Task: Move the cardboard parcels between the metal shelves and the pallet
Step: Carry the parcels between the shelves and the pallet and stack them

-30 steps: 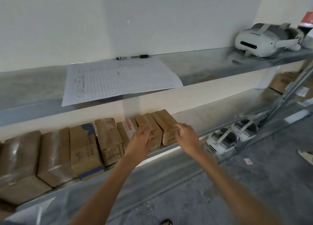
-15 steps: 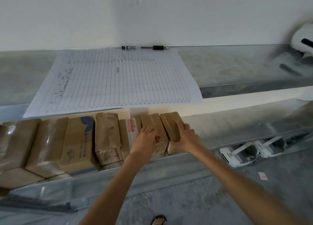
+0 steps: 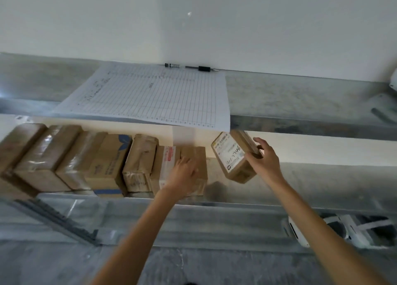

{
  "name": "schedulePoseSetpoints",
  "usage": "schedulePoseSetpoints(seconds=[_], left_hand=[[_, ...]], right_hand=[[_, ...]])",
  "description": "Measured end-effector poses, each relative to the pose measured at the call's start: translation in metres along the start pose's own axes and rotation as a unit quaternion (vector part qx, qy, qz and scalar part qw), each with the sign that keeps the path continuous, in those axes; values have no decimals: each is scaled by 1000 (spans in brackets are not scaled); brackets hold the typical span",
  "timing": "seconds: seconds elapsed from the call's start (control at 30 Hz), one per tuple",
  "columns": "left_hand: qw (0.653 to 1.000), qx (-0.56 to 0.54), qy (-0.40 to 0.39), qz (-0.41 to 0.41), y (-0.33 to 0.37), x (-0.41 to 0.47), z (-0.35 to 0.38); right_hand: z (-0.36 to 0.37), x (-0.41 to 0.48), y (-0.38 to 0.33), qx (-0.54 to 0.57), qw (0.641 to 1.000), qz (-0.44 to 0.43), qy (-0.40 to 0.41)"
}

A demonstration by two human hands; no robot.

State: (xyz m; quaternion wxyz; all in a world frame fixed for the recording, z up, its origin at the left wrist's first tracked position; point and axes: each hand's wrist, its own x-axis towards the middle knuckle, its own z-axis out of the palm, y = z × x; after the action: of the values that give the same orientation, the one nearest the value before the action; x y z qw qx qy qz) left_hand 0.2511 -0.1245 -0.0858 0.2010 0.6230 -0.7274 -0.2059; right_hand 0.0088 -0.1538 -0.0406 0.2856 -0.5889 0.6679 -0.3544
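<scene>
Plain white wall behind, grey concrete floor below, soft even light.

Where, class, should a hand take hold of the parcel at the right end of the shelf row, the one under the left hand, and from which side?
Probably by its two long side faces, coming from the front over its near end. The end parcel has open shelf on its right, but its left face abuts the red-labelled parcel, so the left hand must first slide it out.

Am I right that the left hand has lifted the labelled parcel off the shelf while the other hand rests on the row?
Not quite: the head view shows the right hand holding the labelled parcel clear of the shelf; the left hand rests on the row.
</scene>
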Motion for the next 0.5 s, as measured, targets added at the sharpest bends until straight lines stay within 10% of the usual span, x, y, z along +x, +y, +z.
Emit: schedulePoseSetpoints(seconds=[0.2,0.5], left_hand=[[945,-259,198,-23,55,-36,-10],[840,-406,341,-111,37,-133,-29]], right_hand=[[1,-31,-17,209,975,13,-68],[55,-105,-59,182,904,-122,-366]])
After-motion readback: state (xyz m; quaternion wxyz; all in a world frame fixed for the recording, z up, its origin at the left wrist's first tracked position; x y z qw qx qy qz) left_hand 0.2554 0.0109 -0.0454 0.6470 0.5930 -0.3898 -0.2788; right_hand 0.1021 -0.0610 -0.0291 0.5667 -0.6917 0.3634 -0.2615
